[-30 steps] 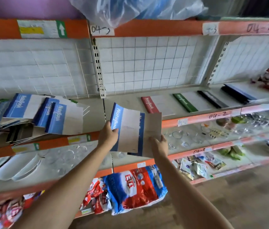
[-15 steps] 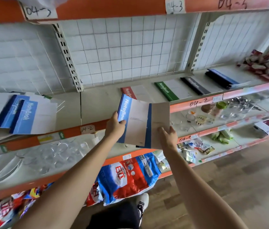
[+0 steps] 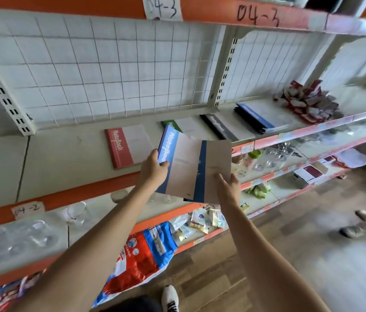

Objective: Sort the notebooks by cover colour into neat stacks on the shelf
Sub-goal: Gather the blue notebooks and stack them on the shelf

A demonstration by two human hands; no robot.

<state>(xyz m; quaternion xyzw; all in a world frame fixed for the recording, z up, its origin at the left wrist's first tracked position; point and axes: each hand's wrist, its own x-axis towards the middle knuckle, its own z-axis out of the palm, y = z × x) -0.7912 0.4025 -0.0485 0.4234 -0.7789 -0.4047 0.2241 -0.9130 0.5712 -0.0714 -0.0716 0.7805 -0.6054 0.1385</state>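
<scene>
The left hand (image 3: 153, 168) and right hand (image 3: 228, 188) both grip fanned blue notebooks (image 3: 184, 167), probably to carry them toward the blue stack (image 3: 259, 119) on the shelf (image 3: 65, 158).

Place: a small shop.
Shelving: long orange-edged shelf (image 3: 69, 194) rows with a white wire-grid back (image 3: 101, 70).
Labels: handwritten tag "04-3" (image 3: 162, 6).
Goods: snack packets (image 3: 310, 102), glassware (image 3: 76, 212).

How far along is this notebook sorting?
Partly done. On the shelf lie a red notebook, a green one, a black one and a blue stack, each in its own spot. In hand: the left hand and right hand hold blue notebooks, not yet on the blue stack. No unsorted notebooks show here.
</scene>
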